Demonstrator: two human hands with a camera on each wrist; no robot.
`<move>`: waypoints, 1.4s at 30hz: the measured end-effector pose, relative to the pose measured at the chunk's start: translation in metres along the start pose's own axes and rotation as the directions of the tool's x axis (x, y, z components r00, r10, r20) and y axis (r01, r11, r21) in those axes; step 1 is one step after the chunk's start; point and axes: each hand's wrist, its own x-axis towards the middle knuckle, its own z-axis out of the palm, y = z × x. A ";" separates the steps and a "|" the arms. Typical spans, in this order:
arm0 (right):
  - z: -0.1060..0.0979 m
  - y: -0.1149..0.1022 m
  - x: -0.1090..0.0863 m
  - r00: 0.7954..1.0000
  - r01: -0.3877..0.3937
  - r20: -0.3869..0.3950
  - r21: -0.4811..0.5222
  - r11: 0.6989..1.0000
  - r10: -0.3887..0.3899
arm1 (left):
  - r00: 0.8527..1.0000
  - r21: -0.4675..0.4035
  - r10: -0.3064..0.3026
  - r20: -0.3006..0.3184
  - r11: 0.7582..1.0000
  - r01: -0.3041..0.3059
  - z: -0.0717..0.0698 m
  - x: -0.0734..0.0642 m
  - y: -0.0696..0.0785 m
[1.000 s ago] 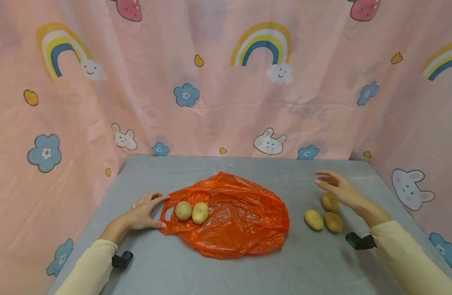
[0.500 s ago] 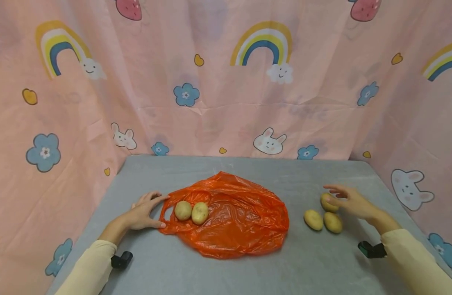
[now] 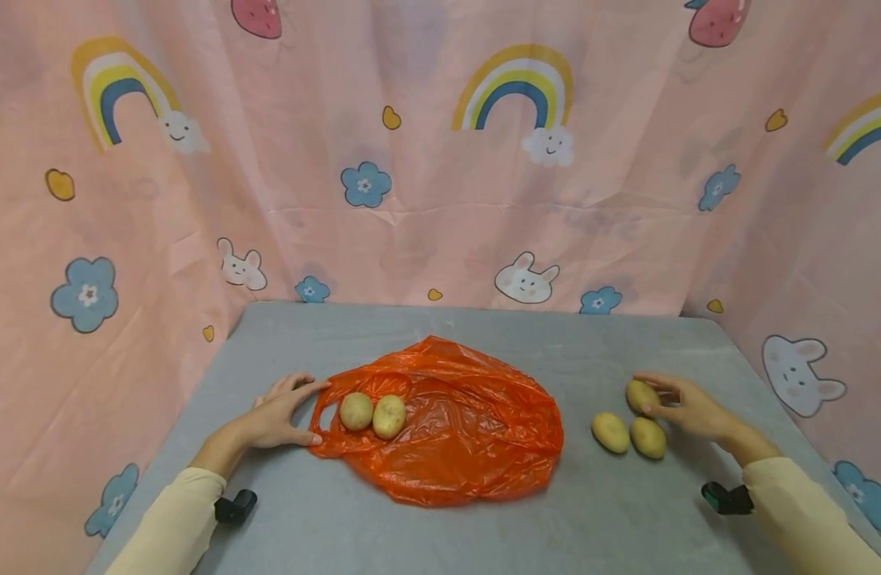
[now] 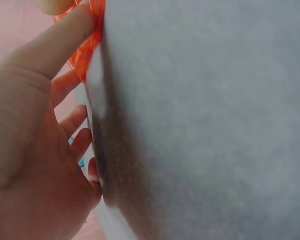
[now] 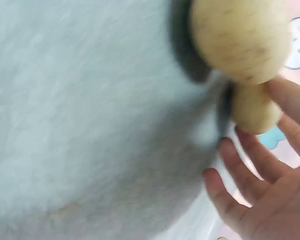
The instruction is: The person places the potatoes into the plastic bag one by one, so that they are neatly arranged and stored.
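An orange plastic bag (image 3: 469, 431) lies flat in the middle of the table. Two potatoes, one round (image 3: 356, 411) and one more oval (image 3: 389, 417), rest on it near its left handle loop. My left hand (image 3: 278, 415) is spread at that end, thumb and index fingertip pressing the bag's edge; its other fingers are loosely bent in the left wrist view. To the right of the bag, my right hand (image 3: 692, 409) has its thumb and fingers around the rear potato (image 3: 640, 396) of a group of three. The other two potatoes, left (image 3: 610, 433) and front (image 3: 648, 439), lie close by.
A grey table (image 3: 483, 539) carries everything. Behind it and along both sides hangs a pink printed curtain (image 3: 440, 239). Dark wrist devices (image 3: 728, 499) stick out from both sleeves.
My right hand has come down and back from above the potatoes to the rear one, closing its fingers around it. My left hand and the bag have stayed put.
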 end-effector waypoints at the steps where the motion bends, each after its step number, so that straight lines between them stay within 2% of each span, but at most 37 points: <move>1: 0.000 0.001 0.000 1.000 -0.005 -0.008 -0.001 1.000 0.005 | 1.000 -0.001 0.001 0.001 1.000 -0.001 0.000 0.000 0.000; 9: 0.001 -0.003 0.004 0.997 -0.066 -0.034 -0.025 0.997 0.065 | 1.000 -0.006 0.016 -0.004 1.000 -0.016 -0.003 0.000 0.002; 17: 0.003 -0.005 0.011 0.997 -0.065 -0.043 -0.007 0.998 0.065 | 1.000 -0.002 -0.002 0.015 1.000 0.002 -0.005 -0.001 0.001; 25: 0.005 -0.003 0.006 0.995 -0.098 -0.027 -0.005 0.995 0.098 | 1.000 0.000 -0.008 0.023 1.000 0.008 -0.002 -0.002 0.004; 33: 0.002 -0.004 0.001 0.991 -0.120 -0.048 0.019 0.993 0.121 | 1.000 0.001 -0.007 0.016 1.000 0.007 0.000 0.000 0.002; 37: -0.003 -0.010 -0.002 0.988 -0.142 -0.053 0.016 0.990 0.142 | 1.000 0.009 0.002 0.013 1.000 -0.002 0.001 -0.001 0.001; 42: -0.009 -0.029 0.000 0.988 -0.128 -0.087 0.037 0.991 0.131 | 1.000 -0.001 0.011 0.005 1.000 -0.011 0.000 -0.001 0.003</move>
